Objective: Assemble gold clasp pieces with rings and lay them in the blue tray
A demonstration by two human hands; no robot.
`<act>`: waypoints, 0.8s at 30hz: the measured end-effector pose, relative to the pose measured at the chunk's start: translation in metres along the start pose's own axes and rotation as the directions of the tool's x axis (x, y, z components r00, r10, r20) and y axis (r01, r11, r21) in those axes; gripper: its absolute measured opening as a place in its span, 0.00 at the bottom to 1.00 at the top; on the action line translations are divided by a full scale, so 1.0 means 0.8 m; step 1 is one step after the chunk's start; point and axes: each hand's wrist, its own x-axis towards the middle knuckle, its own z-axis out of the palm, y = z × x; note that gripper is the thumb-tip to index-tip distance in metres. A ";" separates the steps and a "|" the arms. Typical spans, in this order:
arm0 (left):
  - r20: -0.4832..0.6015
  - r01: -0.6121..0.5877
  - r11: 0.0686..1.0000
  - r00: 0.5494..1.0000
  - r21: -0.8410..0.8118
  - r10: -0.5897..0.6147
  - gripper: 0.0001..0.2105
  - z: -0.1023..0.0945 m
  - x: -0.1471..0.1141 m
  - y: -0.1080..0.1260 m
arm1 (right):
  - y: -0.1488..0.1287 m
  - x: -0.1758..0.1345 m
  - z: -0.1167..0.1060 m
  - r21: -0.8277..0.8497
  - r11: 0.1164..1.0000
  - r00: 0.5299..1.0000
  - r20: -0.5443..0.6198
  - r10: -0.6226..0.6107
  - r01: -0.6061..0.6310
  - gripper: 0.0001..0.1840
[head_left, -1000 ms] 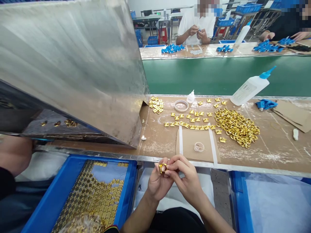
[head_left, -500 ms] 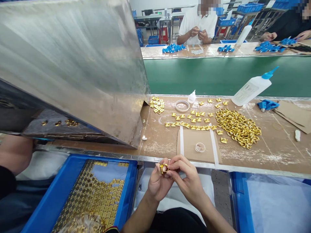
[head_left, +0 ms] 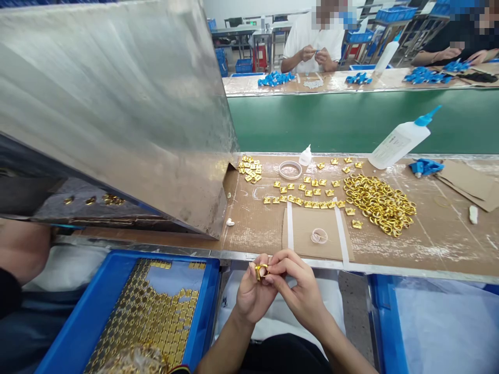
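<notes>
A gold ring [head_left: 262,269] is pinched between my two hands, just in front of the bench edge. My left hand [head_left: 251,293] grips it by its flat-faced side, and the fingers of my right hand [head_left: 298,280] close on the band's other side. Beyond my hands lies a cardboard pad [head_left: 296,236] with white tape strips, bearing a small clear round dish [head_left: 318,236]. Rows of gold square-faced pieces [head_left: 312,204] line the bench behind the pad. A heap of gold rings [head_left: 382,205] lies to their right.
At left stands a large slanted metal panel [head_left: 128,114]. Below it, a blue tray [head_left: 74,322] holds many gold pieces. A white bottle [head_left: 399,145] with a blue nozzle, a small white bottle [head_left: 306,155] and a tape roll [head_left: 290,170] stand on the bench. Co-workers sit opposite.
The view has shifted slightly, so the bench things sit a little further left. Both hands keep hold of the gold ring in nearly the same pose.
</notes>
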 end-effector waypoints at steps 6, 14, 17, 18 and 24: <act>-0.008 0.011 1.000 1.000 -0.009 -0.011 0.20 0.001 0.000 -0.001 | 0.002 -0.001 -0.001 0.001 1.000 1.000 0.001 0.008 -0.008 0.06; -0.013 0.009 1.000 1.000 0.012 -0.009 0.22 0.001 0.000 0.001 | 0.001 0.002 -0.001 -0.016 1.000 1.000 0.010 0.017 -0.017 0.06; -0.031 0.014 1.000 0.999 0.012 -0.014 0.23 0.001 -0.001 0.002 | 0.000 0.003 0.000 -0.027 0.999 1.000 0.013 0.018 -0.018 0.06; -0.035 0.016 1.000 0.999 0.015 -0.016 0.23 0.000 -0.001 0.002 | 0.000 0.003 -0.001 -0.032 0.999 1.000 0.015 0.019 -0.019 0.07; -0.013 0.021 1.000 1.000 0.008 -0.021 0.20 0.000 0.000 0.002 | -0.001 0.004 -0.002 -0.032 0.999 1.000 0.018 0.005 -0.005 0.06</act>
